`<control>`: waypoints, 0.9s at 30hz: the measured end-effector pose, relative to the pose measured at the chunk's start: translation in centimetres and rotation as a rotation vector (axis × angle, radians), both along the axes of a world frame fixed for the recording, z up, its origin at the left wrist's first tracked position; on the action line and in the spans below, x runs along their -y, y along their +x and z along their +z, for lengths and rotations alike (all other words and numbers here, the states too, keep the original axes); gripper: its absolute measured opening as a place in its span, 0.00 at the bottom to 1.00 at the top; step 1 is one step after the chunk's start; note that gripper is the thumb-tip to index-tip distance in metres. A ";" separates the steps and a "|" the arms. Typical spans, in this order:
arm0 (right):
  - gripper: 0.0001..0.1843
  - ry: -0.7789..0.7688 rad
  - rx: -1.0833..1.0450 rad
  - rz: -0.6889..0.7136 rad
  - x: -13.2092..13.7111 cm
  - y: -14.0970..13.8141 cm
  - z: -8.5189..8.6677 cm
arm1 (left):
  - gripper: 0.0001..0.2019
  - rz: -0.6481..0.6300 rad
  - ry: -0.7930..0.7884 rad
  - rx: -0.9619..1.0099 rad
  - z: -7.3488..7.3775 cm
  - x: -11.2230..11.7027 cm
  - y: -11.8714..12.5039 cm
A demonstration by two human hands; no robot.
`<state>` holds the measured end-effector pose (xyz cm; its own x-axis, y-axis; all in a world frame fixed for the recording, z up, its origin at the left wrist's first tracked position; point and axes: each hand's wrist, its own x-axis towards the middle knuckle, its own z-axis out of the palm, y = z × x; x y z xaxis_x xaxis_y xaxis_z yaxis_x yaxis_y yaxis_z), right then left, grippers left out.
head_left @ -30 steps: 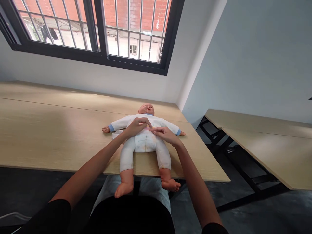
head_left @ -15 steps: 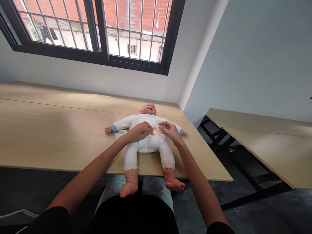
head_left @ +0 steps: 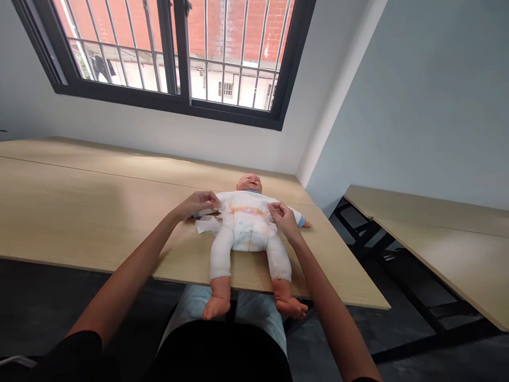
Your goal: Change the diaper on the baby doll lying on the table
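A baby doll in a white top with blue cuffs lies on its back, its bare feet past the table's front edge. Around its hips is a white diaper with an orange patterned waistband. My left hand is at the diaper's left side, fingers bent and pinched on its thin white edge. On the other side, my right hand has thumb and fingers closed at the waist edge. A loose white flap lies on the table below my left hand; what it belongs to is unclear.
The doll lies on a light wooden table whose right corner is close by. A second wooden table with black legs stands to the right, across a gap. Behind are a wall and a barred window.
My left hand has moved outward from the diaper's middle to its left side, uncovering the patterned waistband. My right hand stays by the right side. The camera view has shifted slightly.
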<state>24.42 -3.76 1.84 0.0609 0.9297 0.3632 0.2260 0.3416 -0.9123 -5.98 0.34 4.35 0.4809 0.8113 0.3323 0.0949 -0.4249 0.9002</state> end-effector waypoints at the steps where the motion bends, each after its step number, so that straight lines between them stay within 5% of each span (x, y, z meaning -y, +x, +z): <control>1: 0.29 0.008 -0.018 -0.027 -0.2 0.1 -0.1 | 0.15 -0.068 -0.041 -0.056 -0.2 0.1 -1.2; 4: 0.28 0.029 -0.061 -0.098 -0.6 0.5 -0.3 | 0.21 -0.232 -0.063 -0.343 -1.1 0.5 -3.4; 7: 0.28 0.026 -0.082 -0.132 -0.8 0.7 -0.4 | 0.25 -0.129 0.064 -0.537 -2.1 0.8 -3.8; 11: 0.28 0.003 -0.074 -0.152 -1.0 0.6 -0.6 | 0.15 -0.081 0.101 -0.491 -2.5 0.5 -3.6; 18: 0.27 -0.003 -0.046 -0.171 -1.1 0.8 -1.2 | 0.12 0.061 0.026 -0.275 -2.2 0.5 -3.8; 23: 0.21 0.150 0.120 -0.145 -0.4 -0.7 1.9 | 0.20 0.155 -0.156 -0.046 -1.6 1.1 -3.9; 27: 0.13 0.351 0.573 0.261 0.4 -6.7 5.7 | 0.23 0.144 -0.200 -0.015 -1.3 1.0 -4.1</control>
